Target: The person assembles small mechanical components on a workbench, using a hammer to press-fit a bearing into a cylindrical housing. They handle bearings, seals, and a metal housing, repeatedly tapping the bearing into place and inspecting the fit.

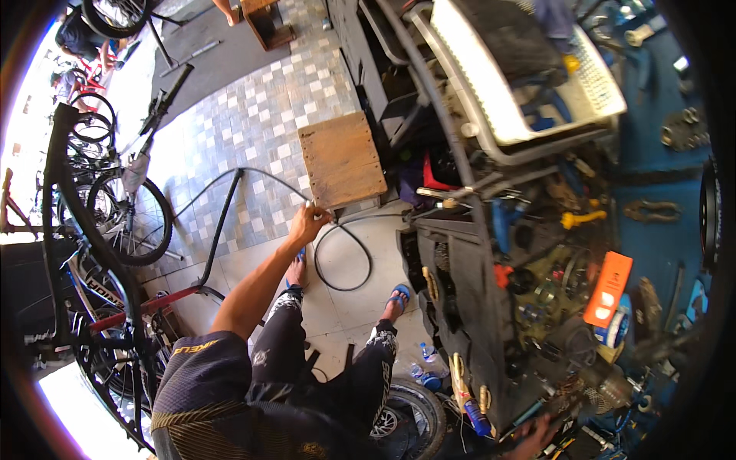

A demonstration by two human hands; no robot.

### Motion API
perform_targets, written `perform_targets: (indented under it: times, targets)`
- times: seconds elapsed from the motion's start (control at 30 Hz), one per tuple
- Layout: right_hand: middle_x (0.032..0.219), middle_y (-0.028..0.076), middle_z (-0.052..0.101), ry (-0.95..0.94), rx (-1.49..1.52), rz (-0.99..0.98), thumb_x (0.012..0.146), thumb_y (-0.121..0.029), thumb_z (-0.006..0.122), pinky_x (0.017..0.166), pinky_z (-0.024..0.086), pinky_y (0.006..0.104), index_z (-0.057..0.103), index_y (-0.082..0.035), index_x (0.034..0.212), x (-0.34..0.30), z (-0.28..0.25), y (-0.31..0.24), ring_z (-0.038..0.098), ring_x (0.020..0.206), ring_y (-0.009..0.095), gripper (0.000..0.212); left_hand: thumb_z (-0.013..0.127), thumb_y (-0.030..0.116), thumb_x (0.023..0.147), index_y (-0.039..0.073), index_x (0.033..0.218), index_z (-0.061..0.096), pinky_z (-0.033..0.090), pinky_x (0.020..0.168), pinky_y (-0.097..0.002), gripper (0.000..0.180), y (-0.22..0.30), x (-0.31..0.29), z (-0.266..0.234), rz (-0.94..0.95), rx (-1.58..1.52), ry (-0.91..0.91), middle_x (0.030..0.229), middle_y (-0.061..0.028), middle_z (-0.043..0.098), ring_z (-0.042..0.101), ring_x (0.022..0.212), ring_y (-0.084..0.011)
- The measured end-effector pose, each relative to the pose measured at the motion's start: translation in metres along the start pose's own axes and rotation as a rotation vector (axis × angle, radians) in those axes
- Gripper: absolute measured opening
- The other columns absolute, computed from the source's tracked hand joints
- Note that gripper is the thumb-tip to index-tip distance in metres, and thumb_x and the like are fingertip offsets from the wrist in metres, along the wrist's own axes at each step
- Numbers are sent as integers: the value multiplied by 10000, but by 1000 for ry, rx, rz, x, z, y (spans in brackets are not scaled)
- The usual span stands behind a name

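Note:
My left hand (309,224) reaches out over the tiled floor, fingers closed on a thin black cable (369,264). From there the cable hangs in a loose loop, runs right toward the bench, and arcs away to the left. At the lower right, my blurred right hand (537,435) is over a crowded bench among tools; what its fingers do is not clear. Close to it lies a screwdriver with a blue handle (477,420).
A wooden stool (343,159) stands beyond my left hand. Bicycles (132,201) and a black bike frame (57,180) fill the left. On the right are a white basket (602,88), an orange packet (609,290) and pliers (652,211). A wheel (429,410) lies by my legs.

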State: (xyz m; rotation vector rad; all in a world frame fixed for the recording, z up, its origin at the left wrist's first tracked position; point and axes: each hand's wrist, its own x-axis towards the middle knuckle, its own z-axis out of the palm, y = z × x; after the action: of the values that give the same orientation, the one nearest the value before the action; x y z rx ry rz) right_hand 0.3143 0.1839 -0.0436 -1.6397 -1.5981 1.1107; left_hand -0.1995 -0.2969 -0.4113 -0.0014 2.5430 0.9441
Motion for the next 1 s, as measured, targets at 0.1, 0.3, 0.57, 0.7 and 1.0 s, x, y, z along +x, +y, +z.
perform_targets:
  times: [0.1, 0.3, 0.57, 0.7, 1.0]
  targets:
    - [1038, 172, 654, -543, 109, 211, 1003, -600, 668, 601, 536, 511, 624, -110, 1331, -74, 23, 0, 631, 665, 274, 592, 780, 324, 934, 129, 1032, 845, 527, 928, -477, 228, -41, 65, 29, 103, -40, 50, 1105, -226, 681, 645, 1091, -415]
    - [926, 82, 590, -822, -209, 201, 1004, -469, 746, 431, 470, 321, 626, -139, 1232, -194, 203, 96, 485, 512, 170, 418, 793, 261, 925, 141, 1047, 837, 487, 982, -477, 176, -65, 113, 78, 190, 8, 215, 1190, -207, 612, 580, 1151, -406]
    - [700, 45, 603, -1143, -139, 551, 953, -20, 761, 498, 463, 301, 620, -24, 1047, -252, 329, 165, 565, 544, 121, 169, 705, 120, 959, 128, 1291, 723, 475, 948, -423, 333, -70, 104, 78, 175, -197, 345, 1106, -152, 571, 552, 1044, -300]
    - [709, 50, 606, -1183, -242, 429, 968, -42, 746, 496, 460, 292, 615, -21, 1045, -247, 345, 174, 549, 530, 114, 153, 404, 5, 1037, 61, 1469, 574, 487, 859, -344, 468, -94, 80, 48, 303, -373, 282, 1091, -96, 551, 525, 907, -183]
    - [703, 50, 592, -1181, -202, 211, 978, -58, 721, 465, 435, 303, 607, -20, 1039, -227, 381, 193, 531, 509, 120, 135, 567, -132, 1009, 115, 1686, 235, 603, 966, -352, 792, -80, 52, 56, 124, -785, 147, 1384, -177, 590, 729, 1145, -259]
